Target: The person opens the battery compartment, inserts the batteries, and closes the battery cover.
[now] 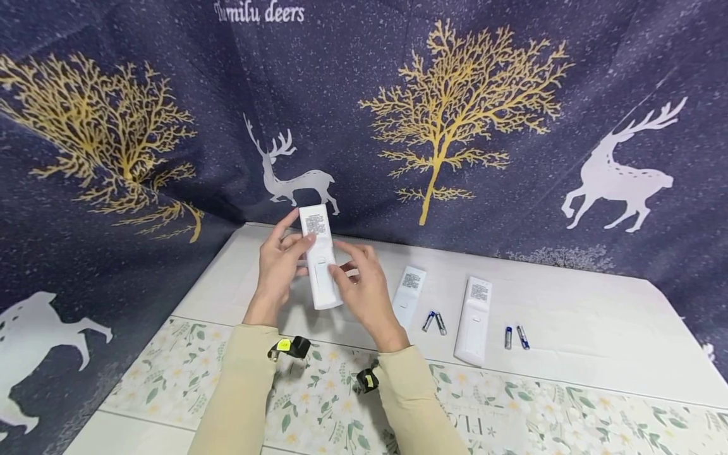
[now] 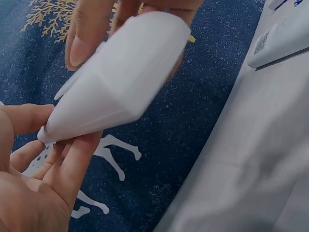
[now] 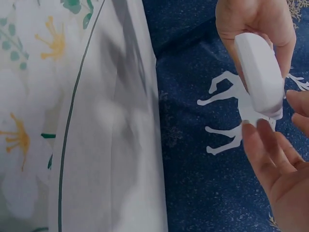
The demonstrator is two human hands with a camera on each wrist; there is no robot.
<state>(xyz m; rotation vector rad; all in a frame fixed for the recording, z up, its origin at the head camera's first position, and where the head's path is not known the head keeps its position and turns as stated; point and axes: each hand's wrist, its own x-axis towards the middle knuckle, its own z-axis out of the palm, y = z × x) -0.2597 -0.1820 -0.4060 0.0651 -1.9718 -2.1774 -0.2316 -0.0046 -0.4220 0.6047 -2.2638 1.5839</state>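
A white remote control (image 1: 321, 278) is raised above the table, its back with printed label and battery cover facing the head camera. My left hand (image 1: 279, 268) grips its upper part, thumb across the back and fingers behind. My right hand (image 1: 364, 284) is at its right edge, thumb by the battery cover and other fingers to the side. In the left wrist view, the remote's end (image 2: 140, 63) points toward the camera, with right-hand fingers on both sides of it. The right wrist view has the remote (image 3: 260, 72) between both hands.
Right of my hands lie a second white remote (image 1: 411, 284), partly hidden by my right wrist, and a third remote (image 1: 474, 322). Two batteries (image 1: 435, 321) lie beside the second, two more batteries (image 1: 515, 337) beside the third. A dark curtain (image 1: 352, 139) hangs behind the white table (image 1: 580, 316).
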